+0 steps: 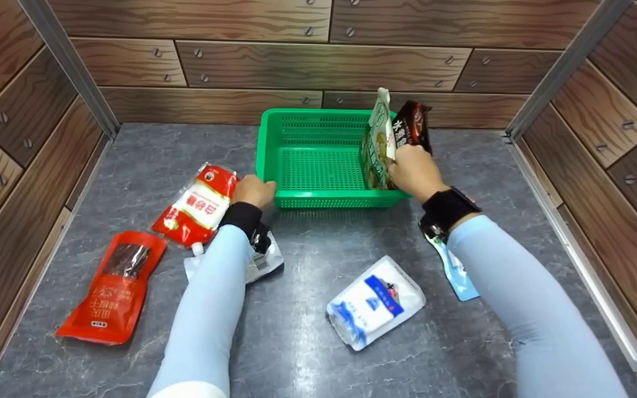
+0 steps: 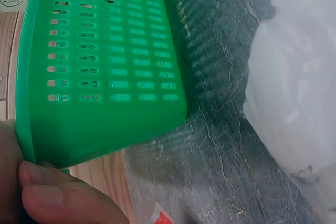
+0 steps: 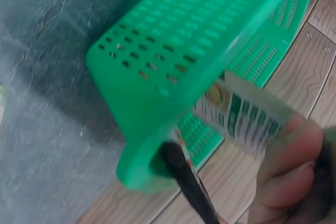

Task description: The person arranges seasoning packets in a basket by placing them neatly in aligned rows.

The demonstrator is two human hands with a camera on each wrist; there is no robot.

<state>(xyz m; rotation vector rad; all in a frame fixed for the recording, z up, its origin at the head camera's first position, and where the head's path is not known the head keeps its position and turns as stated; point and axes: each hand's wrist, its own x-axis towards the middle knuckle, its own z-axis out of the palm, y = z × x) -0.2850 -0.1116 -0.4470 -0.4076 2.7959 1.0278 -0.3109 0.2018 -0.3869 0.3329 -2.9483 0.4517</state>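
The green basket [image 1: 329, 200] holds a green-and-white packet [image 1: 377, 146] standing upright at its right end. My right hand [image 1: 418, 172] grips a dark brown packet [image 1: 413, 124] at the basket's right rim, beside the green-and-white one. In the right wrist view, my curled fingers [image 3: 289, 177] are by the packets, and the dark one's edge [image 3: 189, 179] crosses the rim. At the basket's front left corner my left hand [image 1: 255, 192] pinches the rim; the left wrist view shows the fingertips [image 2: 44, 195] against the green corner [image 2: 58, 145].
A red-and-white packet [image 1: 202, 204] lies beside my left hand, a red packet [image 1: 116, 290] further left. Under my left forearm is a silvery spouted pouch [image 1: 266, 260]. A white-and-blue pouch [image 1: 376, 303] lies front centre, a light blue packet [image 1: 459, 276] by my right forearm. Wood-patterned walls surround the surface.
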